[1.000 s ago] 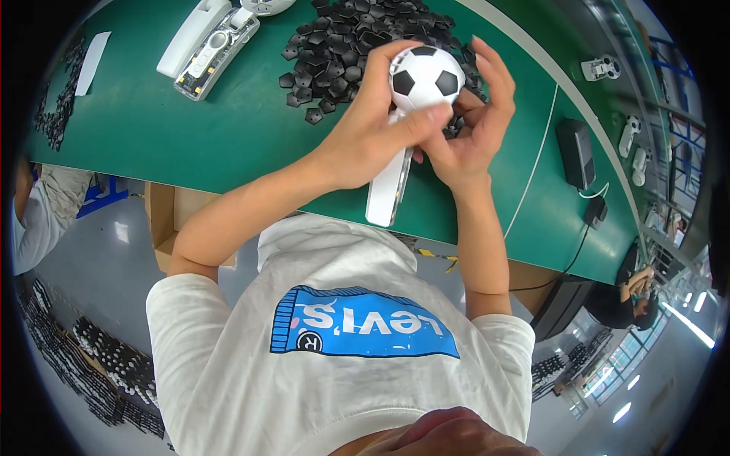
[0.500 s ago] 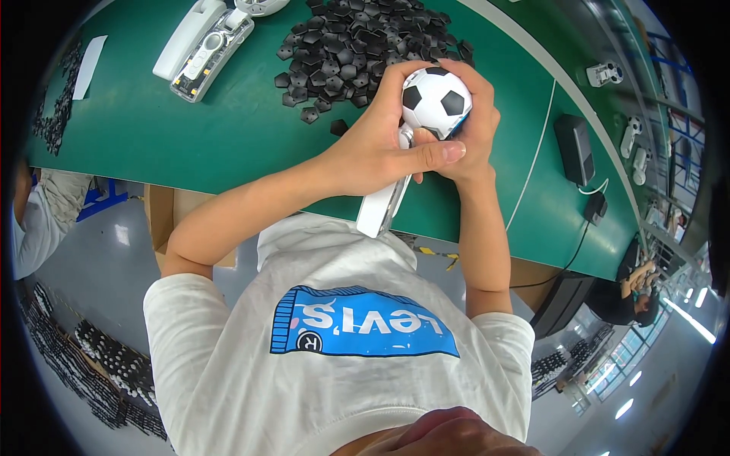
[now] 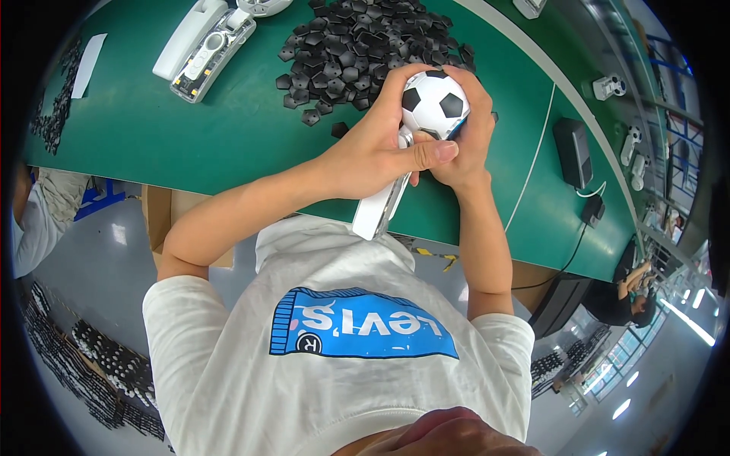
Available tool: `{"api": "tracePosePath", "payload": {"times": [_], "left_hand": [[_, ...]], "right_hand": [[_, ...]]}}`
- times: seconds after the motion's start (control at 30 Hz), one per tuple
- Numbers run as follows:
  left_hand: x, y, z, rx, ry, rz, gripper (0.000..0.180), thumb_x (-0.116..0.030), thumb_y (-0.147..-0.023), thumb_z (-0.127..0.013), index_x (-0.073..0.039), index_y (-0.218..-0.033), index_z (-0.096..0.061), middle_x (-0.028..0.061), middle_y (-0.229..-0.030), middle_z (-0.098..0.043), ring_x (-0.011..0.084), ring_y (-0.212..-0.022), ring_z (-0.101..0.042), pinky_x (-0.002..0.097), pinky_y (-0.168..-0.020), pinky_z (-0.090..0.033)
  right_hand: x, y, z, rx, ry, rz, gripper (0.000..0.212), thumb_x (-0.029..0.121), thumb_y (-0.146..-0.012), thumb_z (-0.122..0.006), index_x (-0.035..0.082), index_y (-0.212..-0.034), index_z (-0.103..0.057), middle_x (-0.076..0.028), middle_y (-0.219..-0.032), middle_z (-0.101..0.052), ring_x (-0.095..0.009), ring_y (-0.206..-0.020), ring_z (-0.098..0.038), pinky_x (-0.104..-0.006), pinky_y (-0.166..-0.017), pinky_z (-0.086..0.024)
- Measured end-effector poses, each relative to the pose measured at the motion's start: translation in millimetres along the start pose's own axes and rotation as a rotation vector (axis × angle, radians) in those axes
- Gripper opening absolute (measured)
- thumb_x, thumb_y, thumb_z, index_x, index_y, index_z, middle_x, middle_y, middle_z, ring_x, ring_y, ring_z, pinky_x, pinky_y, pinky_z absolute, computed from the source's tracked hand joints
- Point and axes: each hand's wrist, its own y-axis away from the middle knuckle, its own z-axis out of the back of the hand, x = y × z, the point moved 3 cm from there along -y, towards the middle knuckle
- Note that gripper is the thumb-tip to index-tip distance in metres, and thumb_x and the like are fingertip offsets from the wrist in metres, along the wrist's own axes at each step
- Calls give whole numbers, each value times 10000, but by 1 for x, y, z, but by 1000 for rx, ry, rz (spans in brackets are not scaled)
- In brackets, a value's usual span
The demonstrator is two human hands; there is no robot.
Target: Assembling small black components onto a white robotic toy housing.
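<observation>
Both my hands are wrapped around a white ball with black pentagon patches, like a small football (image 3: 435,108), which tops a white handle (image 3: 374,213) pointing down toward my shirt. My left hand (image 3: 379,144) is closed on the ball's left side, its thumb reaching across below the ball. From the right, my right hand (image 3: 473,137) cups the ball with bent fingers. A strip of blue shows at the ball's lower right edge. Just beyond my hands lies a heap of loose black pentagon pieces (image 3: 342,57), with a few strays at its near edge.
An opened white handle with clear casing (image 3: 209,61) lies at the far left of the green table (image 3: 137,137). A black box (image 3: 572,152) with a cable stands at the right. Beyond the table's curved edge, several ball-topped units (image 3: 610,86) sit on a green strip.
My hands and the ball have barely shifted; my left thumb slid slightly left. On the strip at right, the units moved down the picture, and another came into view at the top.
</observation>
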Motion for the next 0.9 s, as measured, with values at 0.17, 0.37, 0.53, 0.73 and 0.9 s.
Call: {"api": "tracePosePath", "payload": {"times": [0.17, 0.37, 0.53, 0.73, 0.9], "left_hand": [[-3, 2, 4, 2, -37, 1, 793, -301, -889, -704, -122, -1430, -153, 129, -1124, -517, 135, -812, -580, 274, -588, -515], [-7, -1, 9, -2, -56, 74, 780, -242, -900, -688, -129, -1437, -134, 107, -1129, -510, 149, -812, -577, 273, -591, -519], [-11, 1, 6, -18, -241, -83, 611, -198, -942, -599, -78, -1425, -245, 129, -1098, -577, 204, -844, -624, 317, -635, -541], [-17, -16, 17, -13, -906, -530, 380, -219, -981, -488, 3, -1289, -479, 184, -1063, -650, 254, -902, -670, 359, -724, -542], [-18, -12, -5, -194, -1031, -581, 369, -245, -999, -425, 30, -1210, -552, 172, -1009, -678, 252, -890, -678, 348, -746, -532]], "right_hand": [[3, -3, -3, -22, 22, 65, 724, 415, -773, -785, -42, -1249, -487, -173, -1090, -640, -249, -845, -685, -319, -693, -559], [2, -8, -3, -80, 51, 58, 652, 327, -707, -810, -8, -1197, -541, -149, -951, -669, -278, -751, -680, -317, -645, -542], [5, -9, -5, -177, -24, 130, 467, 241, -854, -700, -33, -1174, -497, -151, -992, -655, -201, -803, -666, -290, -698, -537], [5, 3, -6, -399, -535, -335, 253, 174, -907, -600, -11, -1052, -508, -139, -915, -647, -152, -712, -629, -274, -638, -505], [18, 4, -17, -421, -346, -298, 133, 101, -873, -568, 12, -971, -562, -103, -846, -635, -166, -654, -618, -267, -578, -482]]}}
